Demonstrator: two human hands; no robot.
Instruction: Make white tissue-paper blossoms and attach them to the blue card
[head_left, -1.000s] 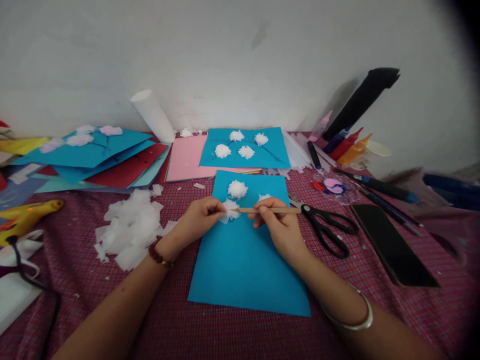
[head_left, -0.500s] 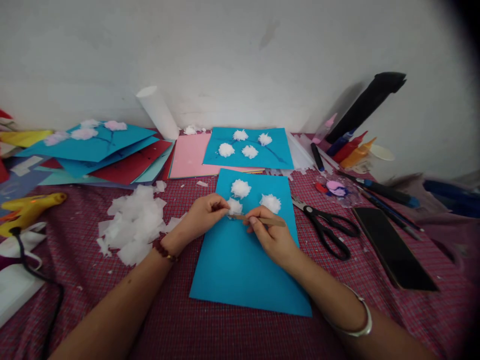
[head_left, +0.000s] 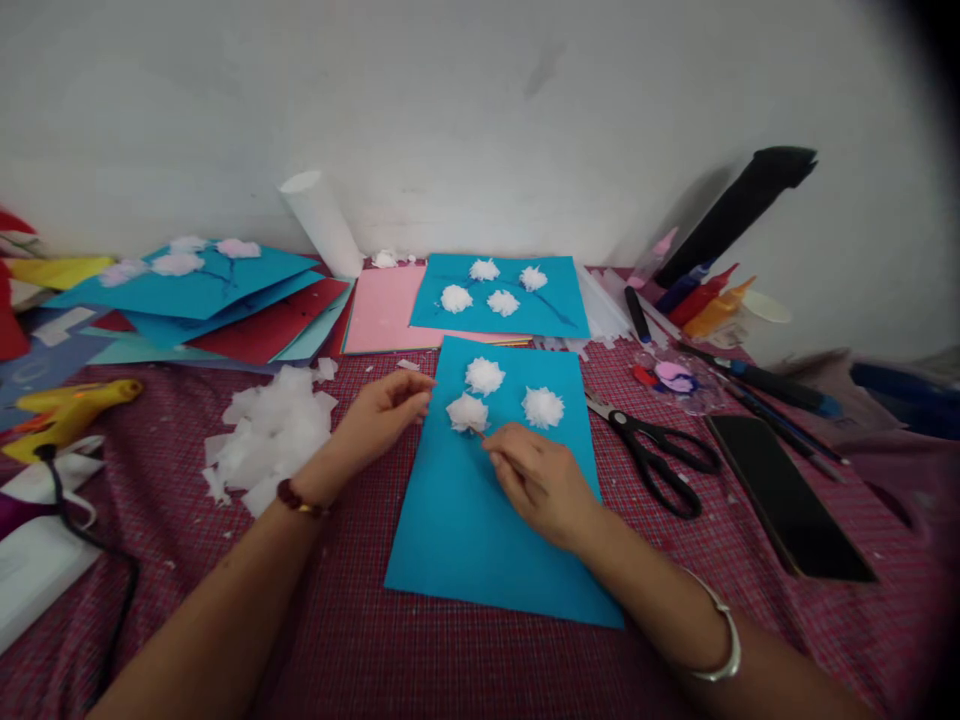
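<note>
A blue sheet of paper (head_left: 480, 530) lies in front of me with three fluffy white paper puffs on its upper part. My right hand (head_left: 541, 482) rests over the sheet, pinching a thin wooden stick (head_left: 478, 432). The stick's tip touches the lower edge of the left puff (head_left: 467, 412); the rest of it is hidden by my fingers. Left of that puff, my left hand (head_left: 382, 412) hovers by the sheet's edge, its fingers loosely curled and apart with nothing visible in them. A pile of white tissue pieces (head_left: 274, 435) lies beside my left wrist.
Black-handled scissors (head_left: 652, 450) and a phone (head_left: 787, 495) lie to the right. Behind is another blue sheet with puffs (head_left: 499, 310). Stacked coloured papers (head_left: 270, 325) and a yellow glue gun (head_left: 71, 415) are at left. Paint tubes (head_left: 712, 305) stand by the wall.
My left hand has let go of the left puff and moved back to the left. My right hand has turned, with the stick's tip still at the puff.
</note>
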